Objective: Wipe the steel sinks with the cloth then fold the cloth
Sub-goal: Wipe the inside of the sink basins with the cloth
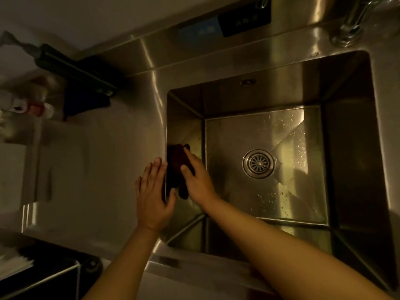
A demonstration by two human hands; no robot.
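Note:
A deep steel sink (350, 148) fills the right half of the head view, with a round drain (258, 163) in its wet floor. A dark cloth (176, 161) lies flat against the sink's left inner wall. My right hand (195, 176) presses on the cloth, fingers spread over it. My left hand (154, 191) rests flat on the counter at the sink's left rim, fingers apart, thumb hooked over the edge close to the cloth's lower end.
A steel counter (104, 169) stretches left of the sink. A black rack (78, 72) and some blurred bottles (32, 105) stand at the back left. A chrome tap (355, 20) rises at the top right, and a dark control panel (244, 18) sits on the backsplash.

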